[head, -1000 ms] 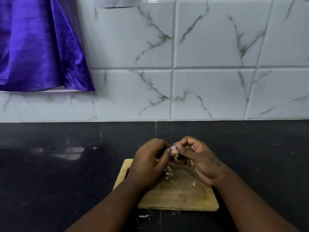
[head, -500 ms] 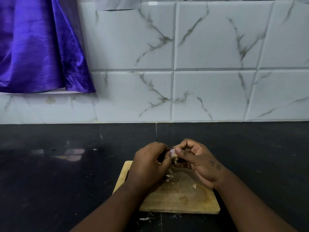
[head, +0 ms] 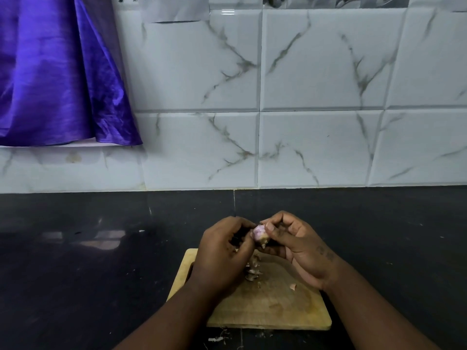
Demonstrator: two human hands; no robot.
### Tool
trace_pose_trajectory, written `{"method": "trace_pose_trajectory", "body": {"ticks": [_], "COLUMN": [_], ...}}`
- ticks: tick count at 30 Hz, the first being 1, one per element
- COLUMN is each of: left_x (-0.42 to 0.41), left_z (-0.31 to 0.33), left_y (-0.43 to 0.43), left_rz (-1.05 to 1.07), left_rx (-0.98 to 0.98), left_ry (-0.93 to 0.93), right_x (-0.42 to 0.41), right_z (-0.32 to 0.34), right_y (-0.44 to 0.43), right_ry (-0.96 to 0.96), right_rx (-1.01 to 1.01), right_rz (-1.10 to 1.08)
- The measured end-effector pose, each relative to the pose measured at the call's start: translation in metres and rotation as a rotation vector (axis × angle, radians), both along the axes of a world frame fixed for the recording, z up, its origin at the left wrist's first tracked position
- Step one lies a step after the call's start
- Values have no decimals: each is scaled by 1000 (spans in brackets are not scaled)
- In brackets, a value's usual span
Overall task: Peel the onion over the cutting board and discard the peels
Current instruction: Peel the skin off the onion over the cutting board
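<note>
Onion point(head: 259, 233): one, small, pale pink-purple flesh exposed, root end pointing down. It is held in the air over the 12 o'clock edge of the cutting board point(head: 278, 308), between the two hands.

Left grip point(head: 222, 253): narrow, fingers curled, thumb tip pressed on the onion's 9 o'clock side. The onion sits at 2 o'clock from the middle of this hand.

Right grip point(head: 299, 248): narrow, thumb and curled fingers pinching the onion from its 3 o'clock side, thumbnail facing the camera. The onion sits at 10 o'clock from the middle of this hand.

Cutting board: one, wooden, flat on the dark desk point(head: 101, 274). Both forearms cross it from 6 o'clock.

Peels point(head: 252, 270): one loose heap on the board, directly at 6 o'clock from the onion, partly behind the left grip. Pieces in the heap too small to count.

Stray peel point(head: 293, 286): one, on the board at 4 o'clock from the heap, apart from it.

Scraps point(head: 217, 339): a few thin bits on the desk, just off the board's 6 o'clock edge.

Purple cloth point(head: 50, 79): one, hanging at 10 o'clock against the marbled tile wall point(head: 316, 97).
</note>
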State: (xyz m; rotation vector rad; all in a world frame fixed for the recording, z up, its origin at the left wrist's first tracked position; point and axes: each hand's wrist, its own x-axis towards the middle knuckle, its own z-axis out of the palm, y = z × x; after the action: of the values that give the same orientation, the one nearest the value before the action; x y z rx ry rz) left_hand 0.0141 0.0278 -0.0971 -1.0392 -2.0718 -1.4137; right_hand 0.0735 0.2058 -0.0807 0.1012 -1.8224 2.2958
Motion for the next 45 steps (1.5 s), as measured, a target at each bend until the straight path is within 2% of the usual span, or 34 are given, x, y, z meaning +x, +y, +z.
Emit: {"method": "trace_pose_trajectory", "body": {"ticks": [8,16,21,29,45], "left_x": [1,-3,-10,-5,-6], "left_z": [1,1,-1,0,-3], "left_y": [-1,0,-4,-3,-2], "left_rz": [35,102,155,27,-19], "left_rx": [25,-46,-67,-140,-52], "left_ry": [31,87,28,54,-7], "right_x": [1,1,1,0,0], "right_z": [-1,1,1,-1,-3], "right_y": [-3,-3,-1,0,2], "right_ry": [3,-5,-10,-64,-16], "right_rx": [18,-21,-43,54,116], "right_rz": [-1,25,33,-31,0]}}
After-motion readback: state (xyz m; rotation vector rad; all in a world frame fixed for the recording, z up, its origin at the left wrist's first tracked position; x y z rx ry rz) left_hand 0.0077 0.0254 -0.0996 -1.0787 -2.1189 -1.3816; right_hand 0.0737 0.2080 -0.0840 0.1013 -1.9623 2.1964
